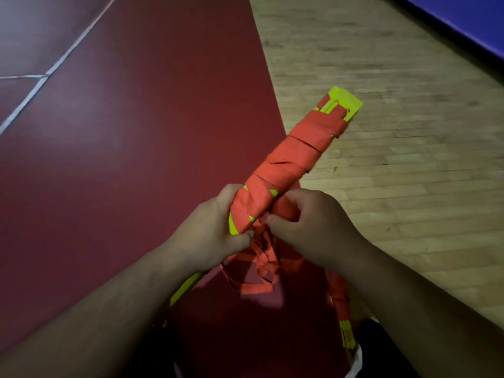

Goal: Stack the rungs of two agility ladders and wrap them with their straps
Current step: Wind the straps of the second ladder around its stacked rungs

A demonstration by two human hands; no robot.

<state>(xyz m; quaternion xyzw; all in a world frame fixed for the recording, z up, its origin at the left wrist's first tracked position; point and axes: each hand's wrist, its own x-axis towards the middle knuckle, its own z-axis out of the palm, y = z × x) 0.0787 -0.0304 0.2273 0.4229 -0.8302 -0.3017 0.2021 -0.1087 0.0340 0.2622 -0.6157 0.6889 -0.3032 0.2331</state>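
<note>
Wrapping bundle (294, 154): left hand (218, 222) is clamping its near end, right hand (308, 225) is pinching the strap (283, 210), which wants keeping taut, each turn overlapping.

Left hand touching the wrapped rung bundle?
Touching. Head view shows the left hand gripping the near end of the wrapped rung bundle, fingers curled round it.
</note>
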